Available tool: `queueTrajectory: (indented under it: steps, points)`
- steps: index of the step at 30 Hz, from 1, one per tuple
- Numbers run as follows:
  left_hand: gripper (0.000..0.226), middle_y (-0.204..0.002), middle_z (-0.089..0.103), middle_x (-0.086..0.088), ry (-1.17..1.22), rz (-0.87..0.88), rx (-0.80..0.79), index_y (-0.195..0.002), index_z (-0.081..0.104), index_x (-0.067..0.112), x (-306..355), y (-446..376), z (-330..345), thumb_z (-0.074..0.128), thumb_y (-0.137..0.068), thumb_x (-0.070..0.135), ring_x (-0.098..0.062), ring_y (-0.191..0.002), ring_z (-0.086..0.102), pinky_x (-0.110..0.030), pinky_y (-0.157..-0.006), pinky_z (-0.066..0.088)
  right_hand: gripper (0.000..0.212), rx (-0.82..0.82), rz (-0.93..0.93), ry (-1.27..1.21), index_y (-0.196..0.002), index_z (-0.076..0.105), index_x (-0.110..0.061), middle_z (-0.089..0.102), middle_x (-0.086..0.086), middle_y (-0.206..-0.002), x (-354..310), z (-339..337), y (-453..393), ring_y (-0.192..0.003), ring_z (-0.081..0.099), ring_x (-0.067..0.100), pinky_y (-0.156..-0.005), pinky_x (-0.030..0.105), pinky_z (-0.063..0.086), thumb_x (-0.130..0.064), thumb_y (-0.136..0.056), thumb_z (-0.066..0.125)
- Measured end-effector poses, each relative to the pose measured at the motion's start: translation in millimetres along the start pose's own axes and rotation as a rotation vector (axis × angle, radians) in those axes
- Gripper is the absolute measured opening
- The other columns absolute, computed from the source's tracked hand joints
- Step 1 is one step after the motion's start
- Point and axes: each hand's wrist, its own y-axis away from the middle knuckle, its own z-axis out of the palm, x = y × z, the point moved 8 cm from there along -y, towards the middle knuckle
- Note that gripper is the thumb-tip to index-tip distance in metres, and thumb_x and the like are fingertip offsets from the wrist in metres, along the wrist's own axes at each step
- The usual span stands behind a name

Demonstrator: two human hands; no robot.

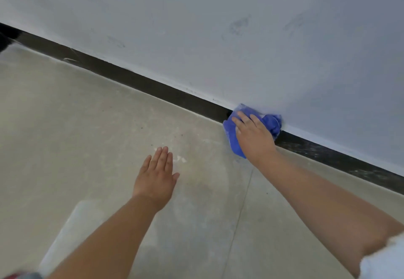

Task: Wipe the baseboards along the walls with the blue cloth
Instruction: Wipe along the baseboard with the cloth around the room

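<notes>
Head view, low over a pale floor (87, 115). Left hand (156, 180) flat above the floor, fingers (161, 158) straight and together, thumb out to the side, holding nothing; contact with the floor cannot be told. Ahead of those fingertips, the dark baseboard (135, 81) runs diagonally, far left down to right edge, under a white scuffed wall (240, 38). Right of the left hand and well apart from it, right hand (253, 136) presses the blue cloth (271, 122) against the baseboard where it meets the wall; fingers extended, slightly spread over the bunched cloth. Cloth spills below the palm onto the floor. Baseboard right of the cloth looks dusty, streaked.
</notes>
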Motion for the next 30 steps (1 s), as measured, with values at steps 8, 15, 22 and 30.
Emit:
queueTrajectory:
  steps: [8, 15, 22, 30]
  points:
    - [0.088, -0.15, -0.027, -0.008, 0.084, 0.098, 0.086, -0.136, -0.027, 0.005, 2, -12, 6, -0.038, -0.065, 0.056, -0.016, -0.135, -0.028, -0.03, -0.112, -0.013, 0.06, -0.123, 0.076, 0.023, -0.148, 0.023, -0.001, 0.008, 0.007, -0.159, 51, 55, 68, -0.147, 0.007, 0.021, -0.105, 0.034, -0.031, -0.013, -0.095, 0.048]
    - [0.081, -0.125, 0.055, -0.027, 0.313, 0.116, 0.199, -0.125, 0.046, -0.014, -41, -34, 42, -0.001, -0.098, 0.047, -0.034, -0.124, 0.047, -0.028, -0.112, 0.005, 0.071, 0.168, 0.026, 0.014, -0.083, 0.074, 0.01, 0.072, 0.021, -0.099, 7, 38, 58, -0.089, 0.071, 0.037, -0.114, 0.031, 0.011, 0.008, -0.013, 0.088]
    - [0.075, -0.126, 0.054, -0.026, 0.505, 0.155, 0.354, -0.12, 0.052, -0.015, -41, -33, 68, 0.005, -0.1, 0.04, -0.009, -0.143, -0.012, -0.029, -0.115, -0.005, 0.056, -0.042, -0.139, 0.274, -0.151, 0.01, -0.001, -0.008, 0.007, -0.159, -56, -15, -43, -0.146, -0.007, 0.024, -0.115, 0.04, 0.011, -0.012, -0.101, 0.034]
    - [0.072, -0.128, 0.055, -0.022, 0.477, 0.091, 0.465, -0.122, 0.05, -0.012, -46, -42, 68, 0.003, -0.1, 0.037, -0.011, -0.143, -0.01, -0.031, -0.113, 0.0, 0.055, -0.227, -0.155, 0.716, -0.147, 0.025, 0.001, 0.007, 0.023, -0.156, -65, 14, -58, -0.145, -0.001, 0.034, -0.115, 0.04, 0.013, -0.024, -0.1, 0.038]
